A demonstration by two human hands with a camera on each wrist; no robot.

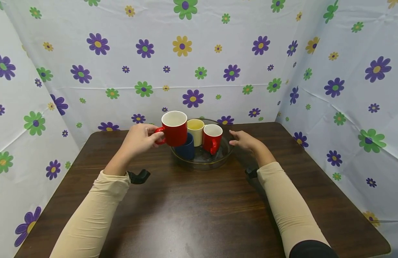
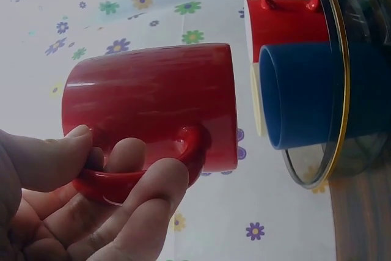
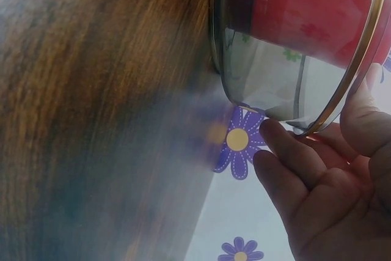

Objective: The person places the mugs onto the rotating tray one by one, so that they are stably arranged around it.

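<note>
My left hand (image 1: pixel 141 138) grips a red mug (image 1: pixel 174 133) by its handle and holds it upright in the air, over the left side of a round glass dish (image 1: pixel 202 166). In the left wrist view my fingers (image 2: pixel 146 187) curl through the handle of this mug (image 2: pixel 153 102). In the dish stand a blue mug (image 1: pixel 187 148), a cream mug (image 1: pixel 196 130) and a second red mug (image 1: pixel 212 138). My right hand (image 1: pixel 244 141) holds the dish's right rim; the right wrist view shows the gold rim (image 3: pixel 342 84) between its thumb and fingers (image 3: pixel 287 151).
The dish sits near the back of a dark wooden table (image 1: pixel 199 208). Flower-printed cloth walls (image 1: pixel 347 89) close in the table at the back and on both sides. Both forearms in cream sleeves reach over the table's front half.
</note>
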